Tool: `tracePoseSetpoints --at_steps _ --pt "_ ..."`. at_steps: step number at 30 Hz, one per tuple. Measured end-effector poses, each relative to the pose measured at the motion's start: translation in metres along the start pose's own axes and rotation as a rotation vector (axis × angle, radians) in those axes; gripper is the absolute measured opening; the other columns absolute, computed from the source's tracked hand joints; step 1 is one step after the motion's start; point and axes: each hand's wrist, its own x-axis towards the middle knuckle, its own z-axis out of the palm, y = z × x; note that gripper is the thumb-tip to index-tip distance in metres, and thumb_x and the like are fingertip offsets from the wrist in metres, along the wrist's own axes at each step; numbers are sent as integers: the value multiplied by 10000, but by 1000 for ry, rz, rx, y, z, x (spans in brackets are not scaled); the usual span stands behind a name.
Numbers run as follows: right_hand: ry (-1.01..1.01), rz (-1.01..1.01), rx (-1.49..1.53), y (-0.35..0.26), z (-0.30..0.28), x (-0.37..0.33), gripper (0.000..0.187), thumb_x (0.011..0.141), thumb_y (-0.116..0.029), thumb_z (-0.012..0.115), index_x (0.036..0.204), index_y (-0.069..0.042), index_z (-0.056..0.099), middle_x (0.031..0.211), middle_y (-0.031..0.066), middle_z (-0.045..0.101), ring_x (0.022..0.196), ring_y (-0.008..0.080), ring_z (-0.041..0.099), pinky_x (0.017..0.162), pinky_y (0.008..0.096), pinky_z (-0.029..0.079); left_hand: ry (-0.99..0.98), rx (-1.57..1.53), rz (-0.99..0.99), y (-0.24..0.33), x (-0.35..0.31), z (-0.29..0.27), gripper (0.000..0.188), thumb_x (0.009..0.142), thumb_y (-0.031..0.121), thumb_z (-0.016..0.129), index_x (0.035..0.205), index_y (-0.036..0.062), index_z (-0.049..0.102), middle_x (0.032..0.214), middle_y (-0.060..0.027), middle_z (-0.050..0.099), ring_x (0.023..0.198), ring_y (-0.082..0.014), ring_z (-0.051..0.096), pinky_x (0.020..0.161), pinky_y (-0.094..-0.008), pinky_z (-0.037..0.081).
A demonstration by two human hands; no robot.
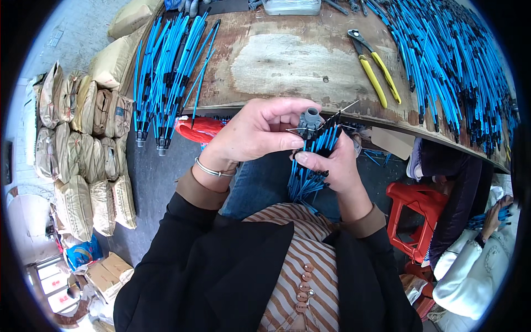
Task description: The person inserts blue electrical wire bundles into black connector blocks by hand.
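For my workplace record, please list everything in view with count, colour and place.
Table: one, brown, ahead
Held hub: one, grey, centre
Held rods: many, blue, below hub
Piled rods: many, blue, table's sides
Pliers: one, yellow handles, table's right
Tray: one, clear, table's back
Sacks: many, beige, far left
Cardboard: some, brown, lower left
Stool: one plainly, red, right floor
Coworker: one, white sleeve, far right
Left fingers: several, bare, around hub
Right fingers: several, bare, around rods
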Motion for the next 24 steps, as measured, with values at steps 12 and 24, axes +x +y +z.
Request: tracePoseSetpoints --at_steps 12,24 --pt "66 -70 -57 4 -2 1 305 735 -75 700 981 7 539 816 71 637 709 132 615 661 262 503 209 24 77 -13 2 11 485 726 -72 654 1182 -4 502 876 -12 594 747 -46 532 671 -191 448" --pt "125 3 65 -1 6 1 336 728 -82 698 1015 -13 539 889 22 617 787 79 556 727 238 458 423 201 164 -18 -2 27 500 735 -80 644 1201 5 485 814 11 515 711 -41 507 651 -189 448"
